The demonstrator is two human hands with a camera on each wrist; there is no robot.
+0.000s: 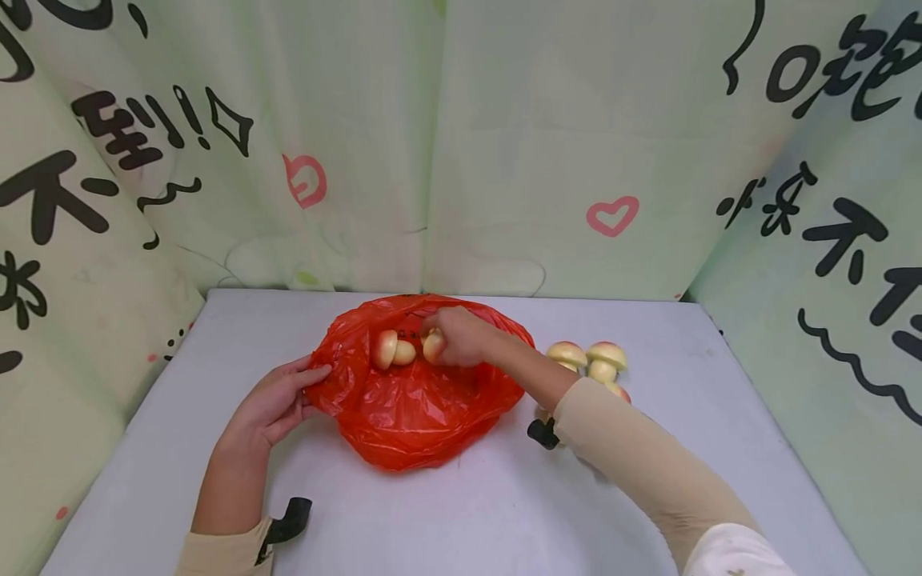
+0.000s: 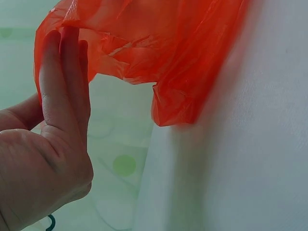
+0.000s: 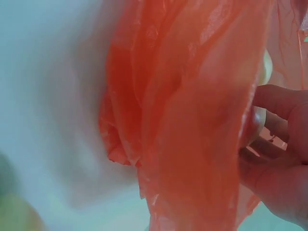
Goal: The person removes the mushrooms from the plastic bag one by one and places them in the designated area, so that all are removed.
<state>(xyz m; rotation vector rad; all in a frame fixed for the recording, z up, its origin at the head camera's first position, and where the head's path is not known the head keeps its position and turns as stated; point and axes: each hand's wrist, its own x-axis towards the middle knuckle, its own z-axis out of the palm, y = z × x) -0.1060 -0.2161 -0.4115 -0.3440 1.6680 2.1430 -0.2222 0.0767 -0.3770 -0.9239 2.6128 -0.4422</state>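
Observation:
A red plastic bag [image 1: 410, 416] lies on the table with its mouth spread wide. My left hand [image 1: 281, 398] pinches the bag's left rim between thumb and fingers; in the left wrist view the fingers [image 2: 67, 82] reach under the red film. Inside the bag's opening, my right hand [image 1: 461, 336] grips a toy mushroom [image 1: 434, 346] with a pale stem and reddish cap. Another toy mushroom [image 1: 393, 350] lies in the bag just left of it. In the right wrist view, the bag's side [image 3: 192, 120] hides part of the held mushroom and the fingertips.
Several more toy mushrooms [image 1: 607, 360] are grouped on the white table [image 1: 691, 400] to the right of the bag, partly hidden behind the right forearm. Printed curtains [image 1: 504, 160] enclose the table at the back and sides. Black camera mounts [image 1: 291, 520] stick out from both wrists.

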